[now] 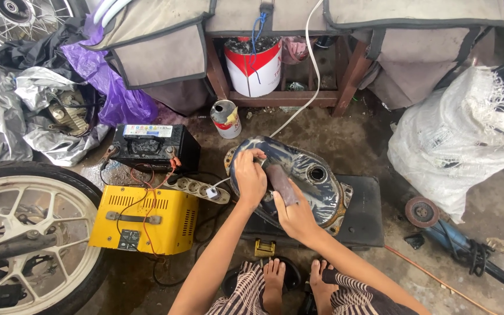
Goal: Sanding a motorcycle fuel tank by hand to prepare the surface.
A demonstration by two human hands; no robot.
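A dark blue, worn metal fuel tank (316, 186) lies on a black flat stand (363, 216) in front of me. My left hand (251, 178) rests flat on the tank's left end, holding it steady. My right hand (291, 213) presses a brownish strip of sandpaper (281, 182) against the tank's surface. The tank's round filler hole (317, 173) shows to the right of my hands. My bare feet (296, 280) sit on the floor below the stand.
A yellow battery charger (147, 219), a black battery (150, 146) and a power strip (199, 188) stand at the left, beside a motorcycle wheel (24, 233). An angle grinder (438, 224) lies right. Paint cans (253, 67) and a white sack (456, 140) stand behind.
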